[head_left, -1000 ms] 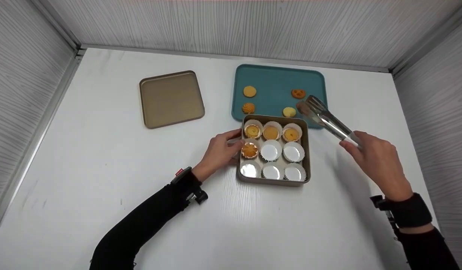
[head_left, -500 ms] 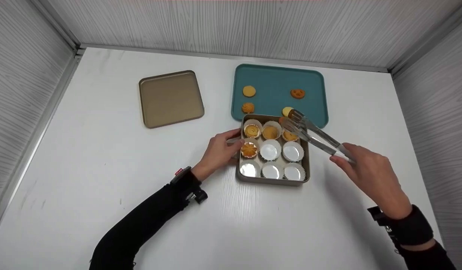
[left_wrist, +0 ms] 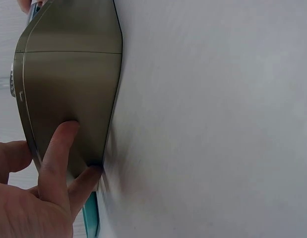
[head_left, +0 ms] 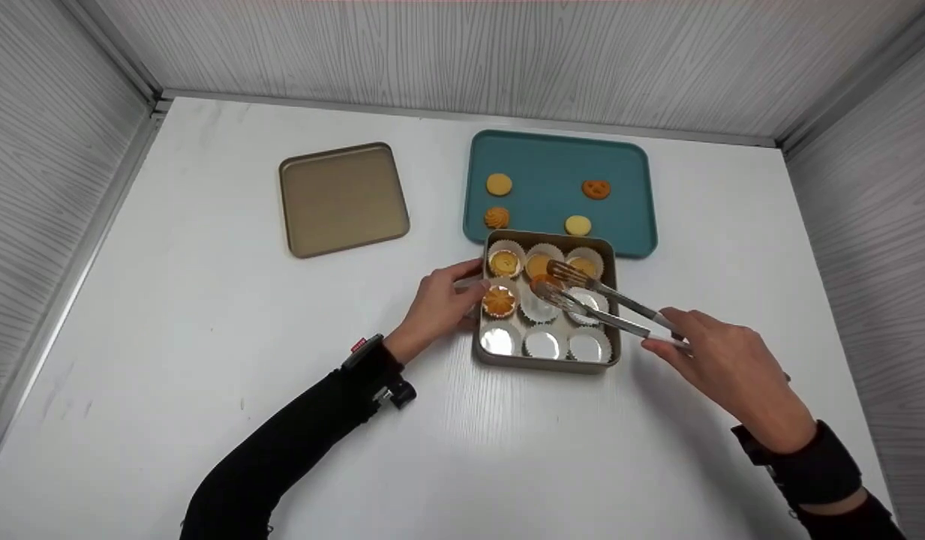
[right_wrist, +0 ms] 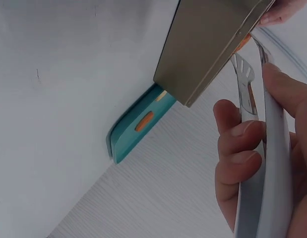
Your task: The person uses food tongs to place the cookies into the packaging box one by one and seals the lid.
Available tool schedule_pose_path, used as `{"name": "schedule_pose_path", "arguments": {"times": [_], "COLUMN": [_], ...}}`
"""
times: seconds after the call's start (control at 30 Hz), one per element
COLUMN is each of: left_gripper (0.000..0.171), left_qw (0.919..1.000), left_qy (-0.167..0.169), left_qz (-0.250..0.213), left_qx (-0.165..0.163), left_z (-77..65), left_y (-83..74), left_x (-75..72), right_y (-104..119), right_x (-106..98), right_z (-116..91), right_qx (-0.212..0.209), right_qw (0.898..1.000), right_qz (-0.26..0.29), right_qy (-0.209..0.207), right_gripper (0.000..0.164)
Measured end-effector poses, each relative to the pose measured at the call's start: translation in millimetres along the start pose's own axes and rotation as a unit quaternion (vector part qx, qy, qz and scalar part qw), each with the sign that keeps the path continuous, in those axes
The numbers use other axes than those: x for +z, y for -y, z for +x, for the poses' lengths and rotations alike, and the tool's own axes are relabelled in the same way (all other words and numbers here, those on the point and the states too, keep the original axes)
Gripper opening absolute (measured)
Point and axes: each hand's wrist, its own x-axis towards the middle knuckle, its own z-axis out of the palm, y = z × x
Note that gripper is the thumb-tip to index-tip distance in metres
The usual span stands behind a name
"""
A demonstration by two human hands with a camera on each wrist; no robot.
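A metal tin (head_left: 545,361) stands on the table with rows of white paper cups inside. Several cups at its back and left hold cookies. My left hand (head_left: 443,304) grips the tin's left wall, thumb over the rim and fingers against the outside (left_wrist: 49,188). In my right hand (head_left: 725,367) is a pair of metal tongs (head_left: 627,301), gripped by its white handles (right_wrist: 272,188). Between the tongs' tips an orange-brown cookie (head_left: 542,283) hangs over the middle cup; its shape is mostly hidden.
Behind the tin a teal tray (head_left: 545,161) bears a round cookie (head_left: 499,184), a swirl cookie (head_left: 497,218), a pale round cookie (head_left: 578,225) and a pretzel-shaped cookie (head_left: 596,189). A brown lid-like tray (head_left: 346,199) lies at the back left. Grey walls surround the table.
My right hand has brought the tongs and the cookie from above the teal tray leftward and nearer, over the tin's middle. The left hand has stayed on the tin.
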Motion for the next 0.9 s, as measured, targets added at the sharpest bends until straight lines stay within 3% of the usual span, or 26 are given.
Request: {"name": "schedule_pose_path", "arguments": {"times": [0.4, 0.9], "left_gripper": [0.051, 0.051], "left_qw": [1.0000, 1.0000], "left_qy": [-0.002, 0.002], "left_qz": [0.000, -0.001], "left_qx": [0.004, 0.005], "left_z": [0.6, -1.7], "left_y": [0.3, -0.6], "left_x": [-1.0, -0.9], "right_y": [2, 6], "right_x": [-2, 6], "right_z": [6, 12], "right_qx": [-0.030, -0.031], "right_qw": [0.997, 0.997], "right_qz": [-0.055, -0.065], "right_qy": [0.036, 0.042], "right_gripper": [0.047, 0.047]}}
